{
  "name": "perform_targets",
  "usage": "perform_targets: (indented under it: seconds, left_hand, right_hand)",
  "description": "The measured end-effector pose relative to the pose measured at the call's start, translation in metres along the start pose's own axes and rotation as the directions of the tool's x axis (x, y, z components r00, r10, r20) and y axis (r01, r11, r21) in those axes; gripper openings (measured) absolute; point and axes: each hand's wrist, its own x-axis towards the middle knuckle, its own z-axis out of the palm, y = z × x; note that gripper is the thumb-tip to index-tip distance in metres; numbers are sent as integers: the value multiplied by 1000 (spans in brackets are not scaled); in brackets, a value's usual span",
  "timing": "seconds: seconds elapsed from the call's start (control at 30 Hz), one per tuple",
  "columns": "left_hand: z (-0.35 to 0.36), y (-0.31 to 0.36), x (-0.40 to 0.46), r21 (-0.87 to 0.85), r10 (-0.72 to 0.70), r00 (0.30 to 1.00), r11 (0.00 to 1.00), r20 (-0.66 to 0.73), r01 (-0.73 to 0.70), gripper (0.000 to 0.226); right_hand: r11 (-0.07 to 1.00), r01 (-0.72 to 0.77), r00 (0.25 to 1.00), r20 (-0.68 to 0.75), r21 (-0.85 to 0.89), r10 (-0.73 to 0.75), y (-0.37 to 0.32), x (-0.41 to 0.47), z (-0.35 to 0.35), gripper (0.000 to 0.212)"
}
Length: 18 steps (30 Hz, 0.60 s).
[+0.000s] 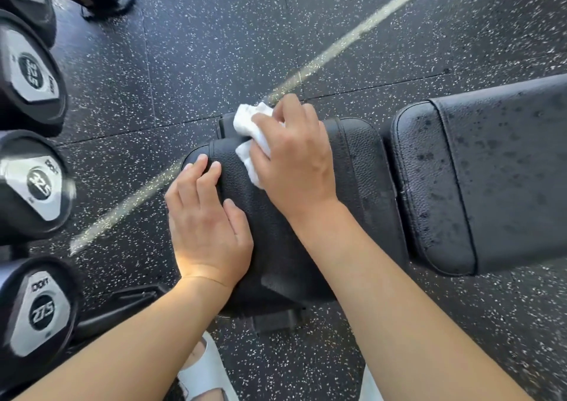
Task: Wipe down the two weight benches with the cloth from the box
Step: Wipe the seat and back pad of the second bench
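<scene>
One weight bench (352, 167) shows two black pads, the long one (497, 182) speckled with droplets. One crumpled white cloth (251, 136) lies at the seat pad's far left corner, gripped by the right hand (294, 158). The left hand (205, 219) rests flat, fingers straight, on the left edge. Four dumbbell ends (33, 192) line the floor's left edge

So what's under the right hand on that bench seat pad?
A crumpled white cloth lies under the right hand, pressed onto the black seat pad. Its folds stick out past the fingers; the part beneath the palm is covered. The left hand rests flat nearby.
</scene>
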Motion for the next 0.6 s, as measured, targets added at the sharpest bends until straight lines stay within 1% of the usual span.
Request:
perform_targets:
  seconds: [0.03, 0.13, 0.2, 0.27, 0.33, 0.37, 0.43, 0.5, 0.6]
  left_hand:
    - [-1, 0, 0, 5, -5, 1000, 1000, 5, 5, 54]
    - [-1, 0, 0, 7, -1, 1000, 1000, 13, 1, 54]
    - [-1, 0, 0, -1, 0, 1000, 1000, 21, 0, 54]
    - [0, -1, -1, -3, 2, 1000, 1000, 24, -2, 53]
    - [0, -1, -1, -2, 9, 1000, 1000, 21, -9, 53]
    - [0, -1, -1, -3, 11, 1000, 1000, 19, -11, 53]
    - [1, -2, -1, -2, 9, 1000, 1000, 14, -9, 52]
    - [2, -4, -1, 6, 16, 1000, 1000, 8, -16, 52]
    - [2, -4, 0, 11, 21, 1000, 1000, 1, -21, 51]
  right_hand:
    - [999, 28, 1000, -10, 26, -28, -2, -24, -3, 33]
    - [994, 89, 995, 34, 67, -92, -2, -116, -17, 26]
    - [989, 111, 992, 50, 101, -117, 10, -169, -30, 32]
    - [981, 172, 983, 44, 88, -176, 30, -190, -43, 40]
    - [978, 202, 979, 5, 59, -203, 47, -180, -49, 38]
    - [981, 185, 983, -24, 52, -184, 54, -167, -50, 33]
    - [995, 93, 995, -50, 38, -91, 63, -128, -49, 24]
    - [1000, -25, 999, -46, 13, 26, 69, -82, -46, 25]
    - [995, -95, 991, -101, -29, 91, 72, -14, -35, 20]
